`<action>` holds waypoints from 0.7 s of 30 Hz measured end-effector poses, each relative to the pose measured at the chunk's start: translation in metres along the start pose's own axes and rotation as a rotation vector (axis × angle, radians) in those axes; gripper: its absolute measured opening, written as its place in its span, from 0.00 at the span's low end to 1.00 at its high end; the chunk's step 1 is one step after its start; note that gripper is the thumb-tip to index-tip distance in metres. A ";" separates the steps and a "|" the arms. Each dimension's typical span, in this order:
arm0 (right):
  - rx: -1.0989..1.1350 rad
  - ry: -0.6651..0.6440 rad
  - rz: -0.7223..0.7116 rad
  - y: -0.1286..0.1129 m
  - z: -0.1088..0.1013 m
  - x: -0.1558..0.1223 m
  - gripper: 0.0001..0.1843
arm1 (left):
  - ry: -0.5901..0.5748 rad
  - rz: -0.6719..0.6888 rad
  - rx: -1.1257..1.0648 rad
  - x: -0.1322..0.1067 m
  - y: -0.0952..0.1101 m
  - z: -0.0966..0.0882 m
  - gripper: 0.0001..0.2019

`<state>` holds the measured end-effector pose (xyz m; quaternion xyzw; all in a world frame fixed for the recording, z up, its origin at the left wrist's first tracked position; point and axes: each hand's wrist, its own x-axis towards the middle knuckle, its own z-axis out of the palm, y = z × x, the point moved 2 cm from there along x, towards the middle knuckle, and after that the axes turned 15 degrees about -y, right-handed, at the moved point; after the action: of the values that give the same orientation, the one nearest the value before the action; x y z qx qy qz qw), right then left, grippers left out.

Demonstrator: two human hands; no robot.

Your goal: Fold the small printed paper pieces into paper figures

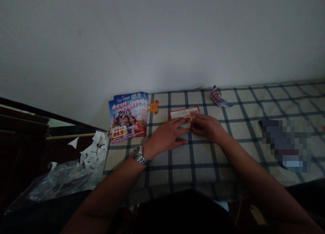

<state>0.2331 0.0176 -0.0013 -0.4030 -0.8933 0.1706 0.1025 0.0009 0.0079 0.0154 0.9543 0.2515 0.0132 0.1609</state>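
A small white leaflet with a red edge [184, 112] lies on the checked tablecloth [162, 173], its lower part hidden under my hands. My left hand [169, 134], with a metal watch at the wrist, rests flat with fingers stretched apart, the fingertips on the leaflet's lower side. At the leaflet's right end, my right hand [207, 127] has its fingers curled and pinched together on the paper. To the left of my hands stands a stack of colourful printed flyers [128, 117], the top one marked 89.9.
A crumpled piece of printed flyer [218, 97] lies near the wall [162, 41]. On the right is a dark, blurred-out object [284, 144]. Torn white paper [95, 151] and a clear plastic bag [66, 180] are beyond the table's left edge.
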 end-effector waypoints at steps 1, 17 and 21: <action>0.000 0.007 0.001 -0.001 -0.001 0.000 0.04 | -0.003 -0.002 0.000 0.000 0.000 0.000 0.22; -0.009 0.025 0.031 -0.002 -0.001 0.001 0.04 | 0.003 -0.003 0.004 0.000 -0.001 0.001 0.22; 0.012 0.046 0.023 -0.001 -0.001 0.002 0.05 | 0.010 0.004 0.001 0.000 0.000 0.001 0.22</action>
<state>0.2314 0.0187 0.0006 -0.4167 -0.8849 0.1677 0.1233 0.0008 0.0073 0.0143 0.9548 0.2502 0.0182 0.1593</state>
